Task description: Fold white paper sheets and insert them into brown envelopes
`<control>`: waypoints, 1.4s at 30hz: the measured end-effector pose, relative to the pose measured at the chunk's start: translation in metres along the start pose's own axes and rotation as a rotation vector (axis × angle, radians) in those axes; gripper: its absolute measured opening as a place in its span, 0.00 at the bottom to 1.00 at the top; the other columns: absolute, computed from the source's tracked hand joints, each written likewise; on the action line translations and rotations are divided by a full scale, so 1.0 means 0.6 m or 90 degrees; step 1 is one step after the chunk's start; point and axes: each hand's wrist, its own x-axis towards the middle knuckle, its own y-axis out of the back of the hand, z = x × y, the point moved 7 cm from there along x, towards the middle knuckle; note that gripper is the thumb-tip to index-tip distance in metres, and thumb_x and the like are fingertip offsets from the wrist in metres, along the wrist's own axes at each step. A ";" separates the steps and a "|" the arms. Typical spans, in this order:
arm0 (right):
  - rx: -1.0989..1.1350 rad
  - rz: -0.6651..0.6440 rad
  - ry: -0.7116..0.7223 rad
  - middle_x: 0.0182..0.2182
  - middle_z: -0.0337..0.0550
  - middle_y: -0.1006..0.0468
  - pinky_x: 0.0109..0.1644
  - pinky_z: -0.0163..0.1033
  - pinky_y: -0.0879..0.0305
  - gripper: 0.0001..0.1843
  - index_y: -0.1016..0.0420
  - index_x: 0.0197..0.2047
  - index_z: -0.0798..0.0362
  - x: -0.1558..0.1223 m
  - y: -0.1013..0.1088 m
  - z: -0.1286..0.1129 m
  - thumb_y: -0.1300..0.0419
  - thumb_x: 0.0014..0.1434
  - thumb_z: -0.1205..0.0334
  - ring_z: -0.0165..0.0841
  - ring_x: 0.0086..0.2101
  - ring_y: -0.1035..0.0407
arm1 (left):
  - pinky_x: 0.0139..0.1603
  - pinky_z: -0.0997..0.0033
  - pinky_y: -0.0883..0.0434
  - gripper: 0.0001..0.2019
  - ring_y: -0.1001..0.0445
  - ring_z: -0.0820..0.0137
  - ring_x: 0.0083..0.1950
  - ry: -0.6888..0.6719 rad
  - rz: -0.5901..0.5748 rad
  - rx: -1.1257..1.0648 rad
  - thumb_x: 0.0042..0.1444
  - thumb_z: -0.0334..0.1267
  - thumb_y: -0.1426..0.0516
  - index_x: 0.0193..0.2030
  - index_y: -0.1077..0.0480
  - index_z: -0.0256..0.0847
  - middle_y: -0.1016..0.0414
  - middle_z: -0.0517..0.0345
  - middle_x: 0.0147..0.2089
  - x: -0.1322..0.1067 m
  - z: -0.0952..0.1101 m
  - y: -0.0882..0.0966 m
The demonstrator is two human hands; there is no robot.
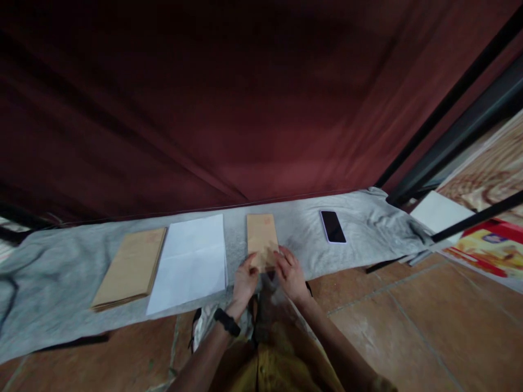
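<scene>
A brown paper envelope (260, 231) with a small red mark near its far end lies lengthwise in front of me on the grey cloth. At its near end, my left hand (245, 276) has its fingers closed on the left corner. My right hand (289, 273) grips the right corner in the same way, with its fingers slightly blurred. Left of the envelope is a stack of white paper sheets (190, 264). Beyond that lies a thick pile of brown envelopes (129, 267).
The grey cloth (286, 215) covers a narrow bench against a dark red curtain (261, 136). A phone (333, 226) lies to the right. Black metal bars (445, 130) and a red and yellow printed box (494, 245) stand farther right. Tiled floor (379, 321) shows below.
</scene>
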 end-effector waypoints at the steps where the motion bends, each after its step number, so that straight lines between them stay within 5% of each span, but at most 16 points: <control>1: -0.029 -0.036 0.043 0.67 0.50 0.34 0.69 0.56 0.42 0.25 0.33 0.66 0.49 0.001 -0.009 -0.010 0.50 0.67 0.66 0.44 0.66 0.42 | 0.32 0.72 0.30 0.25 0.28 0.71 0.27 -0.028 0.010 0.058 0.52 0.30 0.42 0.58 0.26 0.41 0.24 0.60 0.31 -0.004 0.008 0.004; 6: -0.124 -0.160 0.138 0.68 0.49 0.35 0.71 0.55 0.45 0.26 0.36 0.69 0.50 -0.007 -0.051 -0.022 0.48 0.70 0.63 0.42 0.67 0.43 | 0.45 0.62 0.27 0.22 0.22 0.61 0.42 -0.141 0.056 0.427 0.61 0.33 0.48 0.62 0.28 0.39 0.24 0.41 0.53 -0.039 0.034 0.008; 10: -0.147 -0.164 0.135 0.68 0.48 0.36 0.71 0.55 0.47 0.26 0.37 0.70 0.49 -0.016 -0.063 -0.012 0.49 0.70 0.63 0.41 0.67 0.42 | 0.63 0.47 0.34 0.24 0.32 0.51 0.65 -0.325 0.084 0.613 0.63 0.30 0.52 0.65 0.32 0.37 0.31 0.38 0.65 -0.058 0.060 -0.017; 13: -0.166 -0.154 0.134 0.67 0.52 0.34 0.72 0.56 0.47 0.26 0.35 0.69 0.55 -0.021 -0.066 -0.008 0.50 0.69 0.65 0.43 0.67 0.43 | 0.73 0.44 0.47 0.28 0.47 0.55 0.76 -0.469 0.009 0.655 0.62 0.27 0.53 0.69 0.38 0.35 0.42 0.43 0.74 -0.050 0.073 -0.051; 17: -0.188 -0.138 0.152 0.64 0.57 0.30 0.71 0.55 0.46 0.24 0.30 0.65 0.60 -0.024 -0.068 -0.007 0.50 0.69 0.65 0.44 0.66 0.41 | 0.76 0.45 0.56 0.27 0.49 0.58 0.77 -0.546 -0.094 0.662 0.64 0.31 0.53 0.70 0.40 0.32 0.41 0.42 0.74 -0.010 0.083 -0.074; 23: -0.231 -0.092 0.178 0.62 0.53 0.28 0.71 0.52 0.45 0.23 0.31 0.65 0.58 -0.024 -0.073 -0.003 0.50 0.71 0.61 0.40 0.64 0.37 | 0.76 0.48 0.57 0.28 0.49 0.58 0.77 -0.471 -0.112 0.702 0.68 0.41 0.56 0.71 0.42 0.29 0.43 0.39 0.74 0.061 0.072 -0.070; 29: -0.238 -0.065 0.202 0.63 0.51 0.28 0.71 0.51 0.45 0.24 0.32 0.67 0.57 -0.027 -0.076 -0.002 0.50 0.71 0.62 0.40 0.63 0.35 | 0.75 0.50 0.51 0.29 0.52 0.60 0.78 -0.414 -0.070 0.697 0.70 0.43 0.57 0.72 0.45 0.30 0.48 0.42 0.76 0.076 0.042 -0.066; 34: -0.217 -0.074 0.192 0.64 0.51 0.30 0.72 0.52 0.46 0.25 0.34 0.68 0.56 -0.026 -0.071 -0.008 0.51 0.71 0.63 0.40 0.64 0.37 | 0.75 0.50 0.48 0.28 0.49 0.59 0.77 -0.415 -0.038 0.687 0.71 0.43 0.58 0.72 0.44 0.29 0.46 0.40 0.75 0.055 0.024 -0.050; 42: -0.171 -0.103 0.164 0.66 0.50 0.33 0.72 0.53 0.46 0.26 0.38 0.70 0.54 -0.024 -0.063 -0.011 0.50 0.70 0.63 0.41 0.65 0.39 | 0.73 0.49 0.43 0.24 0.43 0.59 0.74 -0.509 -0.048 0.659 0.69 0.40 0.51 0.69 0.39 0.37 0.38 0.44 0.72 -0.044 -0.008 -0.020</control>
